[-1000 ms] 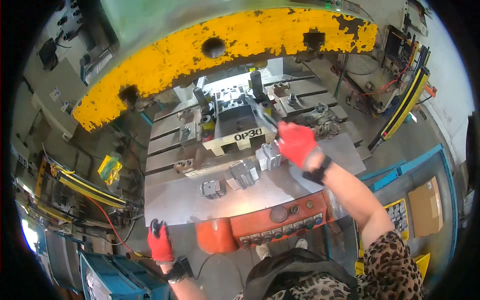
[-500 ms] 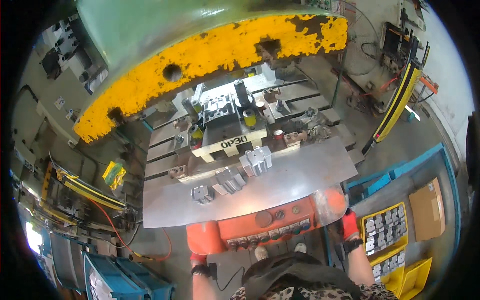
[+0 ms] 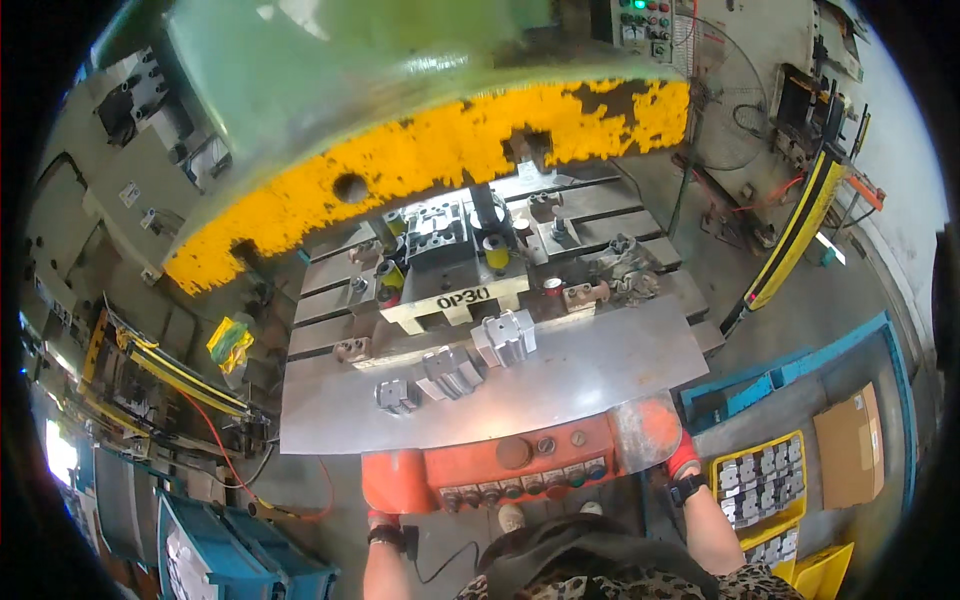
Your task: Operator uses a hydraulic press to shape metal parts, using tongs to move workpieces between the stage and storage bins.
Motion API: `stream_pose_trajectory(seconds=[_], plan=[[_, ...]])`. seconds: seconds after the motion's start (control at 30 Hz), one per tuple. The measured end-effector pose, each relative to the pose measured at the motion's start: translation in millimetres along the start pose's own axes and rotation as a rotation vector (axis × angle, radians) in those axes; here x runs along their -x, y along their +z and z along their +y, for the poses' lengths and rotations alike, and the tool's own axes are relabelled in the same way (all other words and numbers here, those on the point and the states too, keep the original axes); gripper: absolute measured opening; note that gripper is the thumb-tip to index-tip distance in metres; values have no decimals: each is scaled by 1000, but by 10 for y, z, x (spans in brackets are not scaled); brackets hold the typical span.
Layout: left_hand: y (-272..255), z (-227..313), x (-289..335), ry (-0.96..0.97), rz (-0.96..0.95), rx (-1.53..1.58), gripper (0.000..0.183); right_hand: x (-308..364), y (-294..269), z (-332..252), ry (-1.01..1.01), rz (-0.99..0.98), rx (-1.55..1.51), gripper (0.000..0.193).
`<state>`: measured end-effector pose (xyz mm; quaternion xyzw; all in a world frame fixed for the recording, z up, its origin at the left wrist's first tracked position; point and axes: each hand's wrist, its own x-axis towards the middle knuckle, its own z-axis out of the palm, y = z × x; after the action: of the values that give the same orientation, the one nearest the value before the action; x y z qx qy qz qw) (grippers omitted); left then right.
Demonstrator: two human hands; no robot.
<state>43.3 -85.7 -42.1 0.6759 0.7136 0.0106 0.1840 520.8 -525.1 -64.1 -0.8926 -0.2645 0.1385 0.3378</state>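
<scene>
My left hand (image 3: 382, 519), in a red glove, is at the lower left end of an orange control panel (image 3: 410, 475); its fingers are hidden beneath the panel's end. At the right end, my right hand (image 3: 684, 455), also red-gloved, touches the panel's side, fingers mostly out of sight. Round buttons line the panel's front. Behind it, a bare metal plate (image 3: 600, 355) carries grey metal parts in stacks: a small one (image 3: 396, 397), a middle one (image 3: 449, 373) and a larger one (image 3: 505, 338). Beyond stands a die (image 3: 440, 260) under a yellow-edged press ram (image 3: 430, 150).
Yellow bins (image 3: 804, 470) of metal parts and a cardboard box (image 3: 850, 445) lie at the right inside a blue frame (image 3: 810, 360). Yellow-black posts (image 3: 800, 230) flank the press. A crumpled rag (image 3: 630, 268) is on the bed. Blue racks (image 3: 225, 535) stand lower left.
The press ram has come down closer to the die, covering the top of its dark post. My view has shifted slightly; both hands remain at the panel's ends.
</scene>
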Motion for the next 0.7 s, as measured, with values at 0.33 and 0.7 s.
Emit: stream_pose_trajectory(seconds=[0.33,0.7], plan=[[-37,-57,-62,3,-46,-37,47,-20,46,-86,57,116,-227,33],[-1431,380,-635,-28,-439,-230,52,309,-303,-419,444,-73,-722,29]])
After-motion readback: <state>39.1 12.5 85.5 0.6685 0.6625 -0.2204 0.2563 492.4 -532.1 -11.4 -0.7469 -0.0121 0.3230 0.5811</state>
